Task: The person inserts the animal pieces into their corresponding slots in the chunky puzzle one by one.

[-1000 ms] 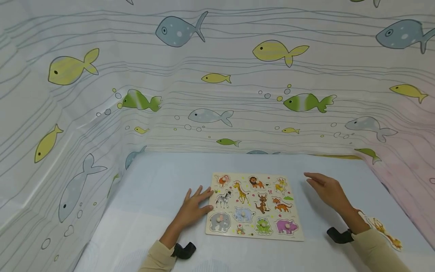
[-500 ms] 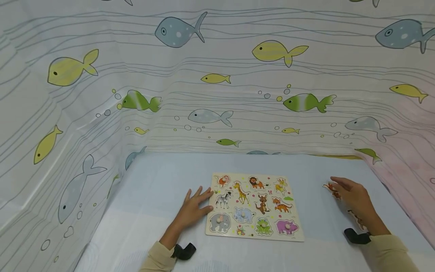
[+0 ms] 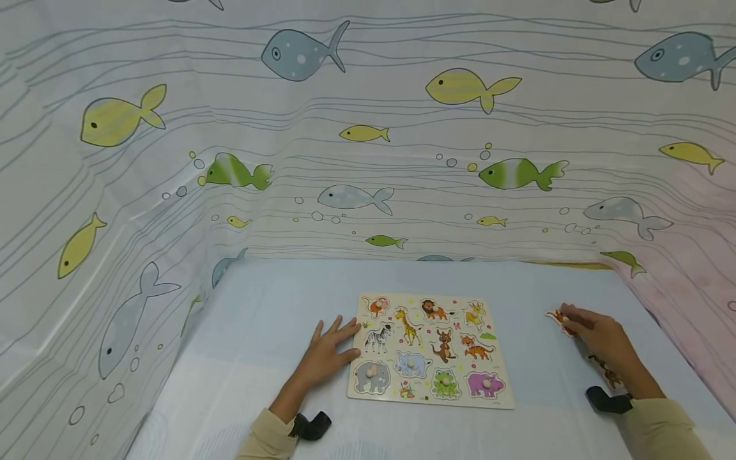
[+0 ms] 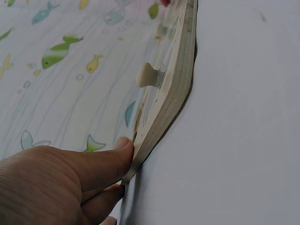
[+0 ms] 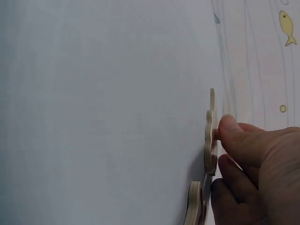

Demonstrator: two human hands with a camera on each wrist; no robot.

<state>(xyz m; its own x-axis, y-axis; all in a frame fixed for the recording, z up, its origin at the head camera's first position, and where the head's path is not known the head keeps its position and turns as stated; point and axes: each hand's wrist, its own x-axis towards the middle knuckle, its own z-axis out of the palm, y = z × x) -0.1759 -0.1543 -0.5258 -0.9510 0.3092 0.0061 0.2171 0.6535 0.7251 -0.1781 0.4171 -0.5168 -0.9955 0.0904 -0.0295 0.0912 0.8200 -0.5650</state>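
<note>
While the left side is unchanged from a second ago, the right has moved on. Left hand (image 3: pixel 323 358): fingers spread at the puzzle board (image 3: pixel 395 395), touching its left edge, so that grip is wide, a steadying touch by my read. Board lies flat mid-bench (image 3: pixel 276 319), same spot as before. On it, the elephant (image 3: pixel 372 381), rhino (image 3: pixel 409 363), frog (image 3: pixel 444 386) and hippo (image 3: pixel 477 383) along the near side all carry knobs. Zebra (image 3: pixel 377 338), giraffe (image 3: pixel 409 327), kangaroo (image 3: pixel 444 346) and tiger (image 3: pixel 477 349) show none (bare printed spots, I'd say).

Next, the orange piece (image 3: pixel 560 321): well apart from the board, toward the bench's right edge. Right hand (image 3: pixel 604 338) hung just off the board's right edge a second ago; now it's at this piece, grip narrow, thumb and finger pinching its knob (right wrist view shows that best). Can't tell if it's clear of the bench.

Brown piece (image 3: pixel 606 374) lies just beside, partly hidden under the right wrist.

Meaning: the reach is done and one loose piece is in the fingers. Placement isn't; at least one more piece remains loose.
</note>
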